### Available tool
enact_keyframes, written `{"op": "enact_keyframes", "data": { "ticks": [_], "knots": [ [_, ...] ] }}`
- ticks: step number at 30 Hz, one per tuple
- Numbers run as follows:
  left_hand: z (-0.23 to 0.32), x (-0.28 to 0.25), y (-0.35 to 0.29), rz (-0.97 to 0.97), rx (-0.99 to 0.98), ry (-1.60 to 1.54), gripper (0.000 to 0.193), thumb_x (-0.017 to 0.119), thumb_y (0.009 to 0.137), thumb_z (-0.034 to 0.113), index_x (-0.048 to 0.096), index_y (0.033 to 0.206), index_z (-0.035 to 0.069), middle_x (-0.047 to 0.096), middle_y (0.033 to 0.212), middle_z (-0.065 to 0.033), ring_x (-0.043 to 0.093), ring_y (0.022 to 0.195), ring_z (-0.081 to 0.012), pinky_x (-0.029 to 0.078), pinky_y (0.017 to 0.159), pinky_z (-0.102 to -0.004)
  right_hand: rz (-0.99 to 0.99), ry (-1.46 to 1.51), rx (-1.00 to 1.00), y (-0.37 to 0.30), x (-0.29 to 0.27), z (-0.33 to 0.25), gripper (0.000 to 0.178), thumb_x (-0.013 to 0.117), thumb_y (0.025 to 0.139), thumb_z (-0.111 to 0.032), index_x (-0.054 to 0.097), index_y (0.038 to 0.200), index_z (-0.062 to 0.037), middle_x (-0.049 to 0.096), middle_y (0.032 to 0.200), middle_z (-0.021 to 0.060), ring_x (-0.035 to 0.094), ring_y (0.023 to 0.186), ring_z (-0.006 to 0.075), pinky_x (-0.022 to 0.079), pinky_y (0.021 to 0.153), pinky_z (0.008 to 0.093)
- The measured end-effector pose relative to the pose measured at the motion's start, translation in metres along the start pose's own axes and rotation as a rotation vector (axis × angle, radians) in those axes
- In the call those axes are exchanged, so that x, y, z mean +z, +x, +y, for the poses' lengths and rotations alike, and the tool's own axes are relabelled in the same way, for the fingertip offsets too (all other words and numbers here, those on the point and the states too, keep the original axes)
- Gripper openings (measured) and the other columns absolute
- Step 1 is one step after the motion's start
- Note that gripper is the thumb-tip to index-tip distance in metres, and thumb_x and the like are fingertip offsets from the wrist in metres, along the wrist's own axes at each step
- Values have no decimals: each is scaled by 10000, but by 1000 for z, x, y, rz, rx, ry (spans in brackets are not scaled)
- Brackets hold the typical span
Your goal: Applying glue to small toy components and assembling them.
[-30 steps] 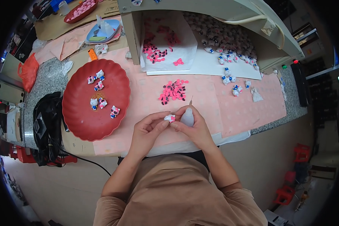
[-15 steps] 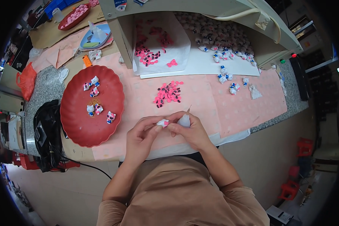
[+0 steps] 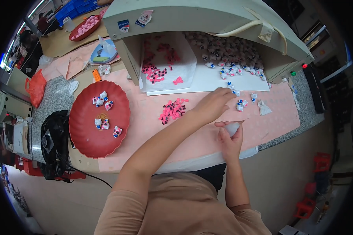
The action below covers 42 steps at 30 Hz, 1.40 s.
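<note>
My left hand stretches across to the right, fingers apart and curved over a small group of white and blue cat figurines. Whether its fingertips touch one of them is hard to make out. Below it, my right hand is closed around a small translucent squeeze bottle with a thin needle tip pointing right. Left of my left forearm lies a pile of pink and black oval pieces. More figurines with pink patches sit in the red scalloped dish at the left.
A grey-green hooded box spans the back, with many figurines and pink pieces on white sheets inside. A crumpled tissue lies at right. A blue tray, an orange tool and a black bag are at left.
My left hand has let go of the figurine and moved right to the loose group. The red dish holds one more figurine. My right hand, with the bottle, has shifted right.
</note>
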<state>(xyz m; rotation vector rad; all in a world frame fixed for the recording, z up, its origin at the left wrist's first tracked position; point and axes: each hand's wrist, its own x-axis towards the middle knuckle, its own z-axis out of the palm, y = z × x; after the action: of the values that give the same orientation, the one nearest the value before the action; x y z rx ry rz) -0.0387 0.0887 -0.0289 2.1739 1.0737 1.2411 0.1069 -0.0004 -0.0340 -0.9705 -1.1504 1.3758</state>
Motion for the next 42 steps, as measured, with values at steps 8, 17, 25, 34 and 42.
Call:
{"op": "enact_keyframes", "data": {
  "ticks": [8,17,25,34,42],
  "knots": [
    [0,12,13,91,-242,-218,213,649,858,115,674,1050,25,648,1025,-111,639,922,-236,525,820,-350,106,177,-95,-3,-3,2,267,574,956,-215,499,1139,-36,515,771,33,392,579,78,313,513,218],
    [70,-84,-136,338,-870,-1040,417,613,931,75,506,1331,28,599,1147,-46,629,985,-151,557,827,-301,78,124,-140,-12,35,23,230,564,961,-248,486,1017,-40,530,810,35,447,641,91,389,579,241],
    [60,-77,-179,432,-789,-628,475,632,864,-47,511,1320,11,608,1133,-85,620,960,-127,538,838,-265,-136,-390,-566,-23,59,23,284,740,816,-139,572,990,9,570,793,131,541,668,221,443,592,303],
    [57,-75,-180,370,-782,-473,495,609,883,-64,469,1354,-1,634,1059,-98,624,976,-130,507,841,-240,-142,-456,-595,-22,59,24,300,756,800,-121,576,1004,4,589,811,135,560,665,231,456,587,307],
    [60,-76,-178,362,-777,-477,494,609,879,-71,479,1350,2,631,1060,-88,621,973,-127,513,845,-241,-156,-465,-567,-23,61,21,306,767,796,-124,576,1004,-6,593,813,133,565,672,233,459,593,308]
  ]
}}
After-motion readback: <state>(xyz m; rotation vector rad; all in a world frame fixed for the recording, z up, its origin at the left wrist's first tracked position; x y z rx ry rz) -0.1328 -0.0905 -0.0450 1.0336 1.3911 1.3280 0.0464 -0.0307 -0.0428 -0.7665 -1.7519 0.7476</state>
